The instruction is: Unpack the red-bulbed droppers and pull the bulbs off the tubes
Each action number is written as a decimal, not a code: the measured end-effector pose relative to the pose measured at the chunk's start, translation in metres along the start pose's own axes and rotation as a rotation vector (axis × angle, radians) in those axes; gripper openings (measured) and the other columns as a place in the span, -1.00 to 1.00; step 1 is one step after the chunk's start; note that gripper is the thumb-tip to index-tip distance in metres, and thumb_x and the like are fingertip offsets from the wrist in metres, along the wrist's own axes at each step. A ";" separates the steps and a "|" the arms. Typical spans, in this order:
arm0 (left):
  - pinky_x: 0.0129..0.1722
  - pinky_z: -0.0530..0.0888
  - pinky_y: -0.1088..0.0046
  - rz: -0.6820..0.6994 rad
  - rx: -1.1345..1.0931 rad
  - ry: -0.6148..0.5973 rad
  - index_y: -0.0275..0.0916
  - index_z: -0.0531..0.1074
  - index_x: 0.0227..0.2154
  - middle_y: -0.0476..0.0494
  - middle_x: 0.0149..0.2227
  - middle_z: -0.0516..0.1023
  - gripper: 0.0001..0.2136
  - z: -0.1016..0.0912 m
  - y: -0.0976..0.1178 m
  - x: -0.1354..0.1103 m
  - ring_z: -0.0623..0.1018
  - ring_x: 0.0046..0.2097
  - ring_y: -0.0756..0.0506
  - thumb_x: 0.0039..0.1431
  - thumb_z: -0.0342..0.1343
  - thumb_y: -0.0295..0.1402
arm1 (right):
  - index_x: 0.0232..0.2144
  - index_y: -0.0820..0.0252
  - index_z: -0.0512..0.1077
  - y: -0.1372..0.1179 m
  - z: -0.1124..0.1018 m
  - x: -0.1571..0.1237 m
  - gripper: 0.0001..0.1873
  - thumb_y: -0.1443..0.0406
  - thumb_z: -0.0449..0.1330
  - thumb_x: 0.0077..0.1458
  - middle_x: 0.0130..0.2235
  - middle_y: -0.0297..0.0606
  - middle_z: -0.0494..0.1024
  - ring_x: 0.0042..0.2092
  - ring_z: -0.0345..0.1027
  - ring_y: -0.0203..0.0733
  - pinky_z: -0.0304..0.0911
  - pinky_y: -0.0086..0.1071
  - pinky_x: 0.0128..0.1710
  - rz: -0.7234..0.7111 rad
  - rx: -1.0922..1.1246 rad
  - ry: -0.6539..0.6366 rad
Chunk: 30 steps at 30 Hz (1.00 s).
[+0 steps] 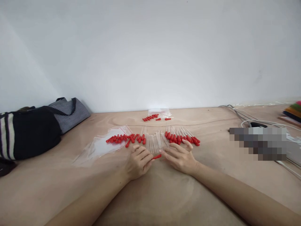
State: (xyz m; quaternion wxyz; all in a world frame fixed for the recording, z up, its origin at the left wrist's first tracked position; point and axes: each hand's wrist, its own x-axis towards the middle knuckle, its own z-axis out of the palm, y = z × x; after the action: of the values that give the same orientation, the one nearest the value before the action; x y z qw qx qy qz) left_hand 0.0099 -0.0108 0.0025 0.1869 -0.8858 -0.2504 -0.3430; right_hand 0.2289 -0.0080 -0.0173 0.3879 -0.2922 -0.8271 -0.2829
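My left hand point(140, 161) is closed, pinching a red rubber dropper bulb point(157, 156) that sticks out to the right from its fingers. Across a small gap, my right hand point(181, 158) is open, its fingers apart and its fingertips at the near right end of a row of thin clear dropper tubes point(153, 142). Left of that row lies a pile of loose red bulbs point(119, 138), partly on clear zip bags point(103, 147). Just beyond my right hand, several clear tubes with red bulbs on their near ends point(178, 138) lie side by side.
Farther back on the wooden table point(117, 119) are more red bulbs point(150, 117) and a clear bag point(158, 112) with thin tubes. A black bag point(35, 131) and a striped bag point(70, 114) stand at left. Cables point(237, 114) and a blurred-out object point(265, 141) lie at right.
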 end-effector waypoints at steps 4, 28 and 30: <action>-0.24 0.20 0.31 -0.025 0.002 -0.031 -0.23 0.40 -0.46 -0.04 -0.47 0.49 -0.89 0.002 0.003 0.004 0.37 -0.36 -0.05 0.10 0.01 -0.38 | -0.29 -0.04 0.43 -0.001 0.003 0.000 -0.74 0.34 -0.04 0.16 -0.59 -0.47 0.43 -0.37 0.23 -0.36 -0.28 -0.21 0.01 0.077 0.032 -0.180; -0.29 0.15 0.34 -0.012 -0.008 -0.099 -0.23 0.39 -0.43 0.01 -0.55 0.45 -0.83 0.014 0.006 0.004 0.36 -0.41 0.00 0.15 -0.09 -0.51 | -0.50 0.11 0.40 -0.002 0.000 0.003 -0.79 0.29 0.01 0.09 -0.65 -0.42 0.35 -0.42 0.10 -0.33 -0.23 -0.24 -0.15 0.081 0.166 -0.223; -0.29 0.14 0.34 -0.011 -0.009 -0.093 -0.24 0.39 -0.43 0.01 -0.55 0.45 -0.82 0.014 0.006 0.003 0.37 -0.41 -0.01 0.14 -0.09 -0.53 | -0.52 0.12 0.39 -0.002 0.000 0.003 -0.78 0.29 0.00 0.09 -0.66 -0.42 0.34 -0.42 0.10 -0.33 -0.23 -0.23 -0.15 0.087 0.181 -0.219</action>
State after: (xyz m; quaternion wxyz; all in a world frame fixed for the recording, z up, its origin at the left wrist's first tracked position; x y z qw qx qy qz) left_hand 0.0224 -0.0078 -0.0060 0.1689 -0.9004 -0.2621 -0.3035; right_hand 0.2260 -0.0084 -0.0148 0.3320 -0.3208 -0.8731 -0.1564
